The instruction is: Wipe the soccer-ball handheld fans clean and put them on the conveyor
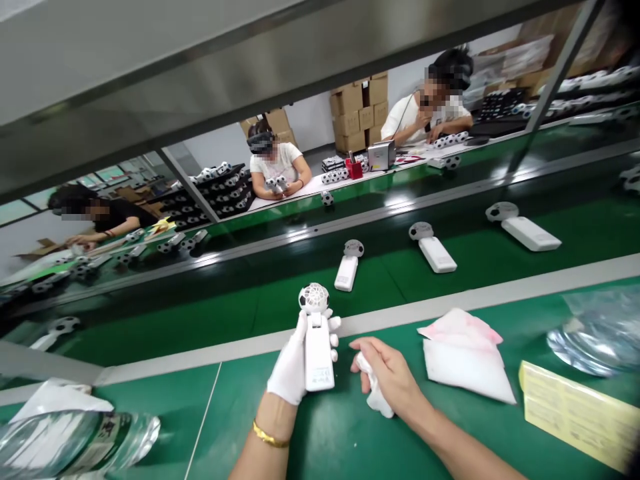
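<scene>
**Person at work, wearing a white glove and a gold bracelet**

The left hand (293,360) is wearing a snug white cotton glove (290,367) over the palm and fingers, while a slim, shiny gold bracelet (271,435) is circling the forearm just beyond the glove's cuff.

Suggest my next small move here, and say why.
Probably bring the white cloth in your bare right hand over to the white body of the handheld fan in your gloved left hand. The cloth is already bunched in your fingers, close beside the fan, and the left hand has the fan held up off the green belt.
</scene>
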### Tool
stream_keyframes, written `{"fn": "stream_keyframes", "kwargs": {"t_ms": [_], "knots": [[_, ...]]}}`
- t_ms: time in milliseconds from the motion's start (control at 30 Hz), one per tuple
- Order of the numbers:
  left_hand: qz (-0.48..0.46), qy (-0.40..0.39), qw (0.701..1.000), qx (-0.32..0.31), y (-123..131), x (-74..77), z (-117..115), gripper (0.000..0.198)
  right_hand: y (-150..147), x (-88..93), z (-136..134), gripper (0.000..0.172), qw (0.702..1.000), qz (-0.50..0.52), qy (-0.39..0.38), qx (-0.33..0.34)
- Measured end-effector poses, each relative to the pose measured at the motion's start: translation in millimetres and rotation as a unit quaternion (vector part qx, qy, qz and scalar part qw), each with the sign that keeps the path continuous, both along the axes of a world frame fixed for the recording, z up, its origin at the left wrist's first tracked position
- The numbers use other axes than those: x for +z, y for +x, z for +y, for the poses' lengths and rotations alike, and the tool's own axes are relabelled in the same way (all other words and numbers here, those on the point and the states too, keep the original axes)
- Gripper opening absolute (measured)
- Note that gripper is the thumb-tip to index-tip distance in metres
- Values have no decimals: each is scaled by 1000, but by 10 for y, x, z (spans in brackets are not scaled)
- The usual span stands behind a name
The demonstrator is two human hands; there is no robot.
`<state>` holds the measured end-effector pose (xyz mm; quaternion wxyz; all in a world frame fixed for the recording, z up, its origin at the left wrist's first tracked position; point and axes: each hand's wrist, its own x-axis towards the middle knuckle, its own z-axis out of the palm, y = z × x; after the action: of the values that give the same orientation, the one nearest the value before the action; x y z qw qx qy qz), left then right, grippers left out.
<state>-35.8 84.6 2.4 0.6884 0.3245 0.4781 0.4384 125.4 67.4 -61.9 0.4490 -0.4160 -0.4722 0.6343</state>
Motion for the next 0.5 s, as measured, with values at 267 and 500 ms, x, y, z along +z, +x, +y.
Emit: {"fn": "stream_keyframes", "kwargs": {"t_ms": [267, 500], "knots": [[443, 103, 878, 151, -257, 25, 923, 63, -52, 45, 37, 46, 999, -15, 22, 26], [477, 275, 834, 24, 538, -113, 1505, 76, -126, -45, 122, 54, 995, -89, 48, 2]]}}
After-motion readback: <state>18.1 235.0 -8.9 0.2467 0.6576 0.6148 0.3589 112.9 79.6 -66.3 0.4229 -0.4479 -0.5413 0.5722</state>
